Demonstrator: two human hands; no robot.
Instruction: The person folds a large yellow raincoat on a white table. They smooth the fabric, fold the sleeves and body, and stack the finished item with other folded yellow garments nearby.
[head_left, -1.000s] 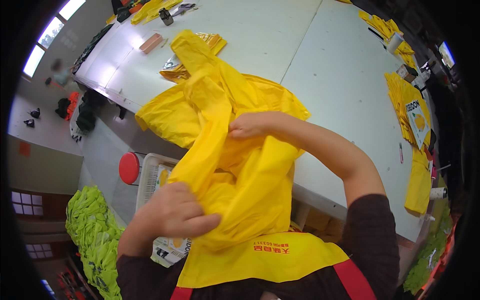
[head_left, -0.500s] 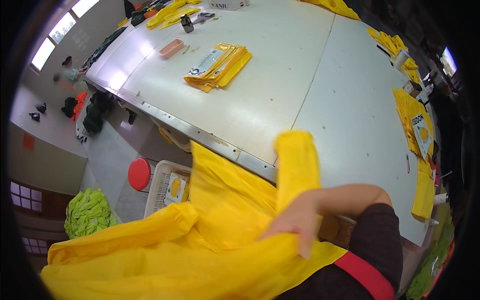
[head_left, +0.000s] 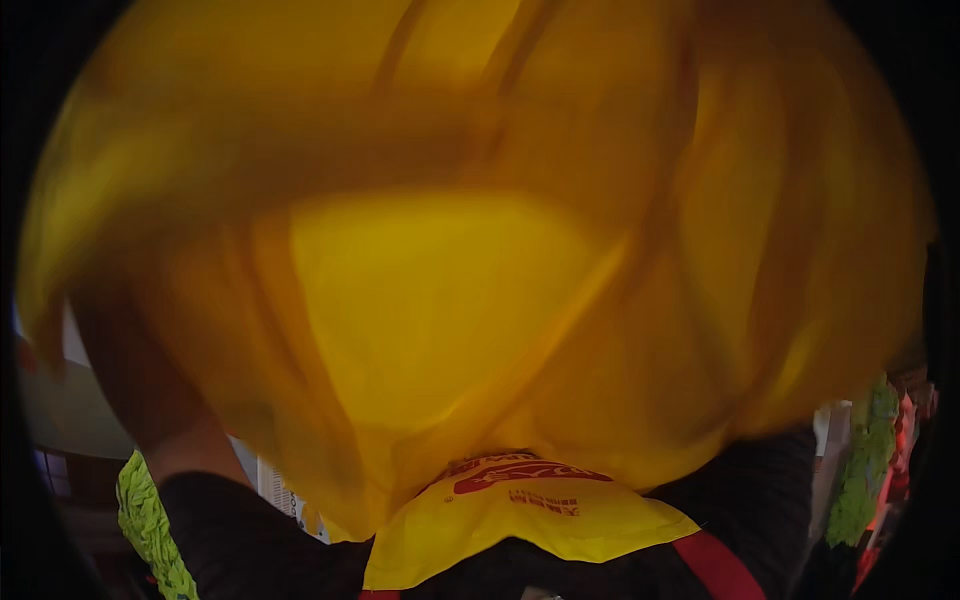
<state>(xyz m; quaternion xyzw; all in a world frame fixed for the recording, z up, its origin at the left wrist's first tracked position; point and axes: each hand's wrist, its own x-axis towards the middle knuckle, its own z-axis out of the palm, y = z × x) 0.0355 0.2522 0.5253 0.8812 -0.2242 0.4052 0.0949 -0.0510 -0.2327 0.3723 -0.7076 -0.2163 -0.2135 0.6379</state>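
A yellow rainwear garment (head_left: pixel 450 300), thin and smooth, is lifted up close before me and fills most of the view, blurred by motion. Light shines through its middle, and darker folds run down both sides. My left forearm (head_left: pixel 135 375) rises at the left edge and passes behind the cloth, which hides that hand's fingers. On the right, only the dark sleeve (head_left: pixel 745 495) of my right arm shows below the garment; the right hand is hidden. The garment's lower part hangs just over the yellow apron (head_left: pixel 540 515) on my chest, which has red print and red straps.
Bright green cloth (head_left: pixel 150 530) is heaped at the lower left. More green cloth (head_left: pixel 862 475) and a strip of red-orange material (head_left: pixel 893 470) hang at the right. A white printed package (head_left: pixel 277 492) peeks out below the garment. The worktable is hidden.
The yellow garment has swung up from low in front of me and now blocks the table from sight. My right hand, seen before against the cloth, has gone out of sight; my left forearm has appeared.
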